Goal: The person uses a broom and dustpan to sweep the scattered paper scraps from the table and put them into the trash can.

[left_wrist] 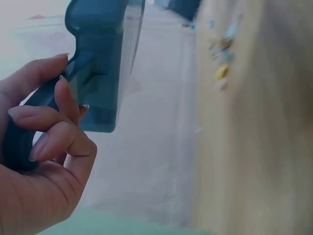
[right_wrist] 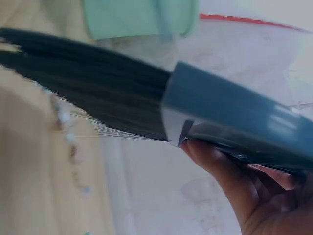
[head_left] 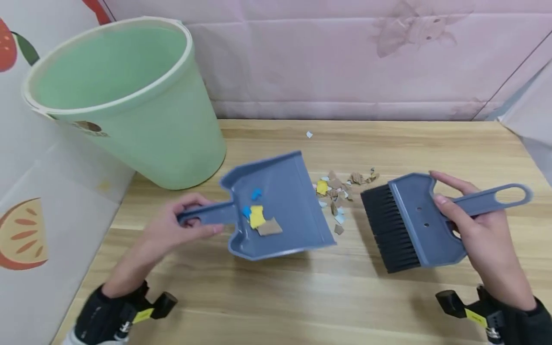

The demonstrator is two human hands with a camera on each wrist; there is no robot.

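A person's left hand [head_left: 181, 225] grips the handle of a smooth blue plastic dustpan [head_left: 278, 206], raised and tilted over the wooden table [head_left: 302, 297]. The right hand [head_left: 478, 230] grips a matching hand brush [head_left: 414, 220] with stiff black bristles. Torn paper scraps [head_left: 338, 199] lie between them; a few already rest in the pan. Tilt it further and those light scraps could slide out. A glossy green bin [head_left: 129, 105] stands nearby.

Bin [head_left: 129, 110] behind-left of dustpan [head_left: 280, 206], scraps [head_left: 338, 196] between dustpan and brush [head_left: 414, 220], all on table [head_left: 302, 297]
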